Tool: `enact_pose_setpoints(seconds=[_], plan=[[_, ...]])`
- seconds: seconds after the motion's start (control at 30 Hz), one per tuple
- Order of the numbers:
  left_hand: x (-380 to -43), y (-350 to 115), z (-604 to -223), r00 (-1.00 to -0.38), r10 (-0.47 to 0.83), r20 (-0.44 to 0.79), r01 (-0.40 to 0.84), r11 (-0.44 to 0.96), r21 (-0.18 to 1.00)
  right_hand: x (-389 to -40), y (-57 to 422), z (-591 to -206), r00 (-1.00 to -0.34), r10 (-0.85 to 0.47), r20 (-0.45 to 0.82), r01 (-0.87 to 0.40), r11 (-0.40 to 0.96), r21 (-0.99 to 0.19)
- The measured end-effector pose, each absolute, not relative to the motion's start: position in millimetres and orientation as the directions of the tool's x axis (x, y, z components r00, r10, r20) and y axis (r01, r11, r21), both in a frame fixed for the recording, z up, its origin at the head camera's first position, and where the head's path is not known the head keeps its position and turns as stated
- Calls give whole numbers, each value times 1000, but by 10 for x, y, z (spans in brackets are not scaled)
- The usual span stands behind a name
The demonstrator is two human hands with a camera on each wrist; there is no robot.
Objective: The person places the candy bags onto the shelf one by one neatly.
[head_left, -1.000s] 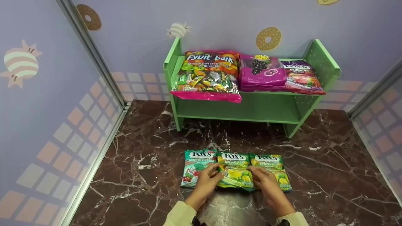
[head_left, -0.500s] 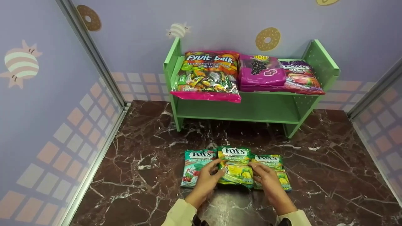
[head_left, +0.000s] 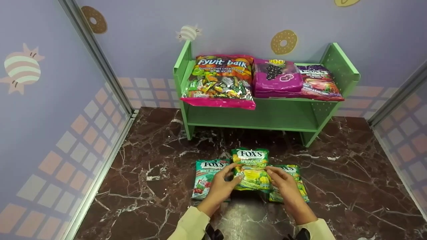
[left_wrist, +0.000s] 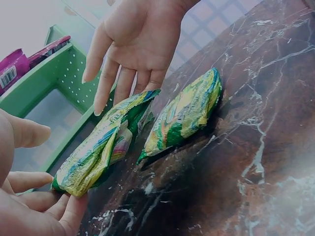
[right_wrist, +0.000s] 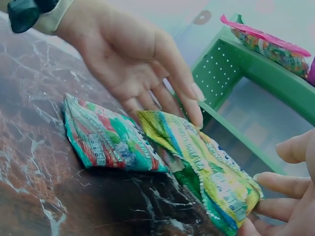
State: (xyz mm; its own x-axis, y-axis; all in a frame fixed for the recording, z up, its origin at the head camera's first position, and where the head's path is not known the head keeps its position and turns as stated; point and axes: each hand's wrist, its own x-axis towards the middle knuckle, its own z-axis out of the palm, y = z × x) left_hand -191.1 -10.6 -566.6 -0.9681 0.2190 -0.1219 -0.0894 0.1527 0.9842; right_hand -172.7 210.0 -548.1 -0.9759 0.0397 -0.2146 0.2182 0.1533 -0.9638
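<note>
A yellow-green Fox's Spring Tea candy bag hangs just above the floor between my two hands, its far end raised. My left hand holds its left edge, with the fingers at its side and underneath. At the opposite edge my right hand grips it the same way. Below and to the left, a teal Fox's Mint Blossom bag lies flat, partly covered by the left hand. A second Spring Tea bag lies on the right, largely behind the right hand in the head view.
A green two-tier rack stands beyond the bags. Its top tier carries a Fyvit baik candy bag, a purple grape-printed pack and a Fox's Berries bag. Dark marble floor runs between the side walls.
The middle Spring Tea bag has risen from the floor and moved forward towards the rack, carried by both hands. The two outer bags have stayed on the floor.
</note>
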Motion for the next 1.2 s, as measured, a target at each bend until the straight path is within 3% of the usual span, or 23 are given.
enact_pose_setpoints(seconds=[0.33,0.7,0.93,1.2], plan=[[-2005,-82,-5511,-965,244,-96,-51,185,981,-1758,2082,-5369,-982,16,-188,187,199,-962],[-2075,-85,-5445,-936,346,58,177,324,929,-1849,2060,-5306,-993,-20,-115,108,223,-969],[-2101,-90,-5404,-933,359,36,185,390,902,-1888,2033,-5289,-995,-1,-100,94,313,-945],[-2145,-63,-5402,-933,347,96,256,451,855,-1919,2015,-5308,-1000,12,8,-1,485,-874]])
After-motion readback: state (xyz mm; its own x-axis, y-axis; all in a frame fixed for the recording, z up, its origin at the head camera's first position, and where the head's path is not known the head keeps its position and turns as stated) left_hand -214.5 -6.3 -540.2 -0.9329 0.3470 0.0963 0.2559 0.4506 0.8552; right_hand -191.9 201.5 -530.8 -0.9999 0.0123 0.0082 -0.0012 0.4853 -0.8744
